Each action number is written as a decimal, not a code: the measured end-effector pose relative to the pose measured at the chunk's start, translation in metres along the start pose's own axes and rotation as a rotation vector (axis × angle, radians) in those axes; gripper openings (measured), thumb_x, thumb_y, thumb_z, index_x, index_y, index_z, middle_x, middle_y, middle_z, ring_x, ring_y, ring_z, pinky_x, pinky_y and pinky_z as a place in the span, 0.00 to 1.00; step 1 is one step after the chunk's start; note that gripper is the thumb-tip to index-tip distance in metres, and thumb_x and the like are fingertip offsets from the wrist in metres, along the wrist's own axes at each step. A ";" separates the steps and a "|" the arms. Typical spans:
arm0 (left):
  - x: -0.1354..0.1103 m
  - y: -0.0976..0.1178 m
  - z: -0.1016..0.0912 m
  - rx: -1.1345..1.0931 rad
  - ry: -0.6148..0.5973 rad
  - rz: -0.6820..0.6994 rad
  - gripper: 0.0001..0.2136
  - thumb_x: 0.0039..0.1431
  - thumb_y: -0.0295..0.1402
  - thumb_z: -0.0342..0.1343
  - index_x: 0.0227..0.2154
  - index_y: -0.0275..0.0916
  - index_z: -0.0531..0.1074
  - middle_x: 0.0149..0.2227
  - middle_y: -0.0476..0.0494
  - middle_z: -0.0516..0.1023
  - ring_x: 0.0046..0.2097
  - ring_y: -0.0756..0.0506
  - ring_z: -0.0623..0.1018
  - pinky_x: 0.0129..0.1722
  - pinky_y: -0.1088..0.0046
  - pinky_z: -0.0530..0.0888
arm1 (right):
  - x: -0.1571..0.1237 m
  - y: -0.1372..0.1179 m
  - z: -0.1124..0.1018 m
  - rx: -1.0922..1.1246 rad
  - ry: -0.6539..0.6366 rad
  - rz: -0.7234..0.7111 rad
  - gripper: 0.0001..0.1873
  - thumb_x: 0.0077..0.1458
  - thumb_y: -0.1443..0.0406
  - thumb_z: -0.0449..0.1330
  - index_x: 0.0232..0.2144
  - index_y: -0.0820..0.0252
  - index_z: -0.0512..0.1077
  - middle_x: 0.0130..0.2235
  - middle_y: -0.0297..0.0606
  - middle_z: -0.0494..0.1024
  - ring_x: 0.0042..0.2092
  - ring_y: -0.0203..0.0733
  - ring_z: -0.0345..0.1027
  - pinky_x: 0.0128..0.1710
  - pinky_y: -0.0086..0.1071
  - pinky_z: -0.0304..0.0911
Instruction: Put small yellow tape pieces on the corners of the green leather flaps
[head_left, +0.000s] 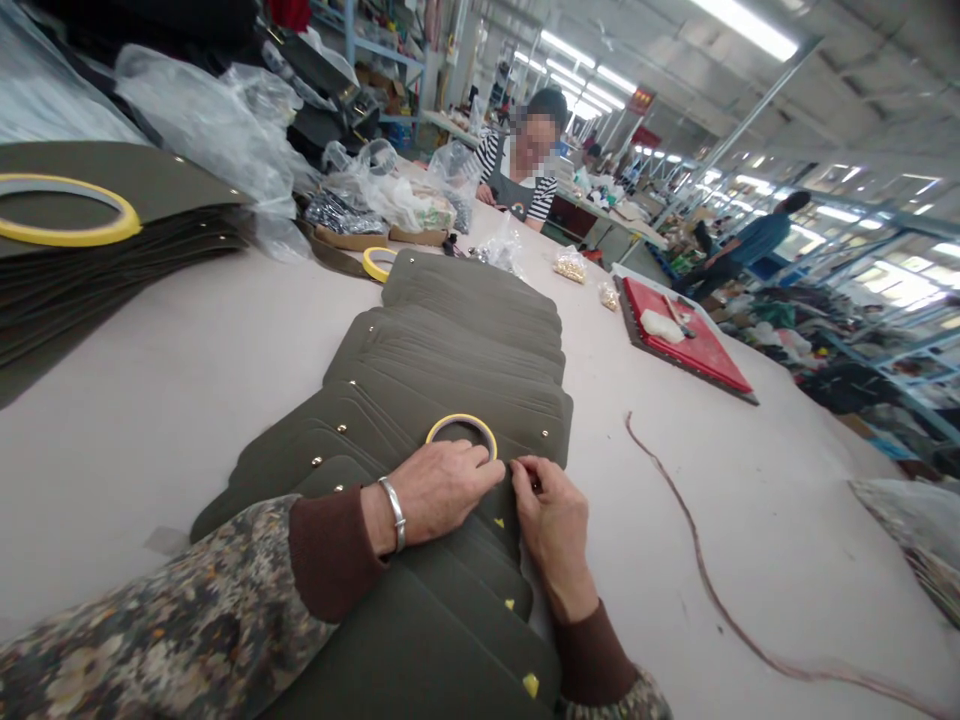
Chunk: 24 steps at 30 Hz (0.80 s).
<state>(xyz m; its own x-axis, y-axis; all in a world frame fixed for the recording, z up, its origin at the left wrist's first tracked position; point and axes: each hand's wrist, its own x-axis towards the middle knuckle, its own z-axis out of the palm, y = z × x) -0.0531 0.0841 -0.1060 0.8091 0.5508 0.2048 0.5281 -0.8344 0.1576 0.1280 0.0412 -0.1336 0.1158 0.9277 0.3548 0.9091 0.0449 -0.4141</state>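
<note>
Olive-green panels, smooth like leather or its imitation, overlap in a fanned stack down the middle of the pale counter. The person's left grip, a bare hand with a silver bangle at its wrist, lies over the stack with fingers bent beside a yellow-edged tape roll; whether it clasps the roll or merely touches it cannot be told. The right grip has thumb and fingers drawn together at the panels' right edge, but what they pinch, if anything, is too small to make out. Small yellow pieces, probably tape, sit along that edge nearer the person, and gold-coloured studs dot the panels.

The overlaps look loose, so the fan could slip out of step if the brown left cuff drags across it. A panel riding over its neighbour could catch a yellow piece and peel or crease it. The roll, flat on uneven layers, could be knocked aside by the left knuckles, and a stud might mark the panel above if the stack is pressed and rubbed
</note>
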 end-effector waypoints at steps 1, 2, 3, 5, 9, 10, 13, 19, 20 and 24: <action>0.000 -0.001 -0.001 -0.014 0.009 0.010 0.07 0.66 0.30 0.45 0.36 0.39 0.68 0.34 0.45 0.73 0.35 0.45 0.74 0.33 0.69 0.71 | 0.002 -0.002 -0.001 -0.012 -0.009 0.005 0.11 0.60 0.62 0.55 0.32 0.59 0.76 0.30 0.37 0.78 0.31 0.39 0.70 0.33 0.31 0.61; -0.001 -0.002 -0.003 -0.029 0.021 0.013 0.07 0.66 0.30 0.45 0.36 0.39 0.68 0.34 0.46 0.74 0.36 0.45 0.74 0.34 0.70 0.71 | 0.003 -0.003 -0.003 -0.020 -0.022 0.002 0.10 0.59 0.63 0.55 0.32 0.58 0.75 0.29 0.36 0.77 0.30 0.38 0.70 0.32 0.30 0.60; -0.001 -0.004 -0.004 -0.048 0.037 0.011 0.07 0.67 0.29 0.45 0.37 0.39 0.68 0.34 0.46 0.74 0.36 0.46 0.74 0.34 0.71 0.71 | 0.004 -0.004 -0.005 -0.023 -0.049 -0.012 0.09 0.59 0.64 0.56 0.31 0.58 0.75 0.28 0.35 0.77 0.29 0.38 0.69 0.32 0.30 0.59; -0.003 -0.008 -0.005 -0.098 0.088 -0.008 0.08 0.67 0.30 0.44 0.39 0.39 0.69 0.34 0.47 0.75 0.36 0.47 0.76 0.34 0.73 0.72 | 0.003 -0.003 -0.011 0.013 -0.135 -0.055 0.09 0.57 0.64 0.57 0.28 0.57 0.75 0.26 0.33 0.75 0.28 0.37 0.68 0.32 0.29 0.59; -0.006 -0.015 -0.001 -0.204 0.248 0.032 0.12 0.69 0.31 0.44 0.51 0.40 0.66 0.38 0.47 0.79 0.39 0.49 0.79 0.39 0.76 0.75 | -0.006 0.001 -0.020 0.292 -0.150 -0.019 0.08 0.57 0.63 0.58 0.36 0.58 0.77 0.28 0.34 0.76 0.27 0.36 0.68 0.31 0.30 0.63; -0.007 -0.015 0.000 -0.215 0.284 0.060 0.14 0.69 0.32 0.44 0.55 0.39 0.62 0.40 0.46 0.80 0.40 0.49 0.80 0.40 0.76 0.75 | -0.008 0.001 -0.022 0.377 -0.107 -0.004 0.09 0.57 0.63 0.58 0.39 0.59 0.76 0.30 0.35 0.77 0.28 0.37 0.69 0.31 0.30 0.65; -0.007 -0.012 0.005 -0.215 0.345 0.099 0.20 0.69 0.33 0.44 0.61 0.37 0.53 0.47 0.41 0.79 0.42 0.48 0.81 0.41 0.75 0.77 | -0.011 -0.005 -0.025 0.523 -0.008 -0.087 0.10 0.58 0.66 0.58 0.43 0.59 0.74 0.36 0.39 0.79 0.35 0.39 0.72 0.36 0.32 0.68; -0.006 -0.003 0.007 -0.203 0.328 0.079 0.16 0.69 0.34 0.45 0.56 0.36 0.58 0.41 0.43 0.81 0.38 0.47 0.82 0.36 0.74 0.77 | -0.007 -0.015 -0.024 0.432 0.022 -0.338 0.08 0.59 0.72 0.55 0.36 0.57 0.73 0.36 0.39 0.78 0.38 0.39 0.72 0.40 0.33 0.68; -0.006 -0.003 0.006 -0.205 0.320 0.081 0.15 0.69 0.34 0.45 0.55 0.36 0.58 0.41 0.43 0.81 0.38 0.47 0.82 0.36 0.74 0.77 | -0.007 -0.015 -0.024 0.402 0.036 -0.360 0.08 0.58 0.73 0.55 0.34 0.58 0.73 0.34 0.38 0.78 0.36 0.39 0.72 0.39 0.32 0.67; -0.004 -0.002 0.002 -0.236 0.246 0.092 0.08 0.69 0.30 0.43 0.46 0.39 0.65 0.40 0.47 0.80 0.40 0.48 0.80 0.36 0.75 0.75 | -0.009 -0.015 -0.022 0.292 0.137 -0.408 0.08 0.56 0.74 0.55 0.30 0.59 0.71 0.28 0.35 0.76 0.30 0.37 0.69 0.32 0.30 0.65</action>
<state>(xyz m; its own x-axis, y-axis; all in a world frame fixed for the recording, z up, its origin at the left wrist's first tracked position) -0.0570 0.0839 -0.1090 0.7491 0.4854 0.4509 0.3581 -0.8693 0.3408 0.1226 0.0240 -0.1122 -0.1555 0.7570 0.6347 0.7442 0.5123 -0.4286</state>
